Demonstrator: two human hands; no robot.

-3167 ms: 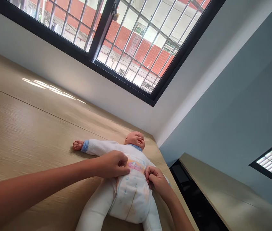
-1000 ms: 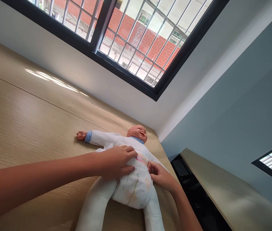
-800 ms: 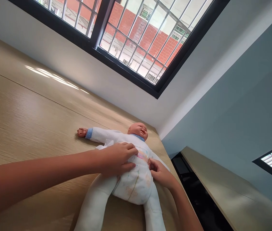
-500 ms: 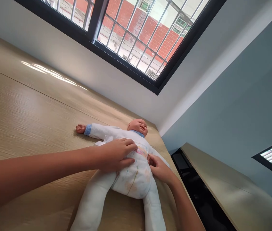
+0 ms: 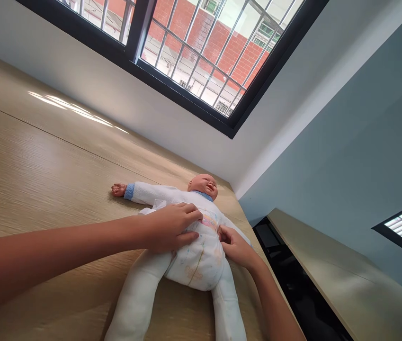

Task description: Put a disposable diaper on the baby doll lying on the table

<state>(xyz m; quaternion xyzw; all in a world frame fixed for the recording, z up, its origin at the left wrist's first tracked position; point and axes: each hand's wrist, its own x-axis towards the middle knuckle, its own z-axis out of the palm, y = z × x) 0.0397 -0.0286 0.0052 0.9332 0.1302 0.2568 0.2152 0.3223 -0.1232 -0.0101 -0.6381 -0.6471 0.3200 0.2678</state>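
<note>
A baby doll (image 5: pixel 204 184) in a white top with blue cuffs lies on its back on the wooden table (image 5: pixel 44 170), its head toward the wall. Around its hips is a white diaper (image 5: pixel 197 265) with a coloured band at the waist. My left hand (image 5: pixel 174 227) rests palm down across the front of the diaper, fingers apart. At the other side of the waist, my right hand (image 5: pixel 234 244) has its fingers bent and pressed together at the diaper's edge. Part of the diaper is hidden under my left hand, where a white flap sticks out.
Beyond the table stands a white wall (image 5: pixel 201 147) with a dark-framed barred window (image 5: pixel 204 61). To the right, past a dark gap, is another wooden table (image 5: pixel 328 251). The doll's left-side arm (image 5: pixel 151 193) stretches out over the table.
</note>
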